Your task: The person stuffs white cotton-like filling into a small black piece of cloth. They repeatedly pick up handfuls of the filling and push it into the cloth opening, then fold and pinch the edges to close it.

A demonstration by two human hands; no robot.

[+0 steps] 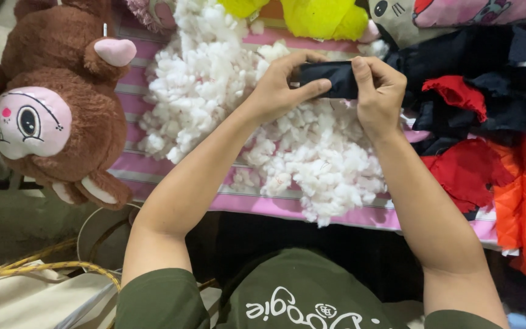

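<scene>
Nearest the lens I see my olive-green shirt (287, 295) with white print, and both bare forearms reaching far across a pink and white striped cloth-covered table (238, 204). Both hands meet over a loose heap of white fluffy stuffing fibre (312, 152) that spreads across the middle of the table. Between them sits a small dark navy fabric piece (330, 79), held above the far part of the heap. My left hand (281, 88) is curled closed around its left end, thumb along the near edge and fingers over the top. My right hand (380, 91) pinches the right end, fingers folded over it; whether the piece is a pouch or flat scrap I cannot quite tell. On the far left lies a brown plush monkey toy with a pink face (56, 103). To the right sits a pile of dark, red and orange fabric scraps (488, 134), and yellow plush material (318, 18) lies at the far edge.
</scene>
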